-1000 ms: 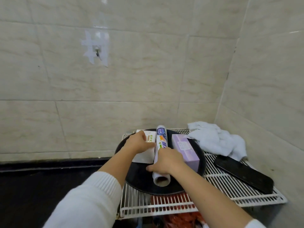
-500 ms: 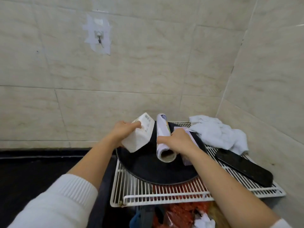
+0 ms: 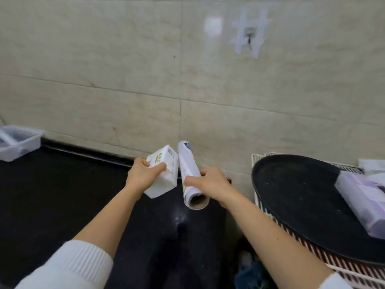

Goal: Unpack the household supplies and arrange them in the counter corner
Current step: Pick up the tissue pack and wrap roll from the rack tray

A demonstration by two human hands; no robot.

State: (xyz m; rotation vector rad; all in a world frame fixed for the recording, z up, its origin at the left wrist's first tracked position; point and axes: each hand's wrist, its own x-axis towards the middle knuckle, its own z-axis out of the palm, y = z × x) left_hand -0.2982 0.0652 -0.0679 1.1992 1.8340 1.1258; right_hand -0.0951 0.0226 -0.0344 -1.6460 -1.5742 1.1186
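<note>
My left hand grips a white tissue pack with printed labels, held above the black counter. Beside it, my right hand holds a white roll of plastic wrap with its cardboard core facing me. The two items nearly touch in mid-air near the tiled wall. A purple tissue pack lies on the black round tray at the right.
The tray rests on a white wire rack at the right. A clear plastic bin stands at the far left of the counter. A taped hook hangs on the wall. Red items show under the rack.
Both hands lifted the tissue pack and the roll off the tray and carried them left over the black counter. The view swung left; the purple pack stayed on the tray.
</note>
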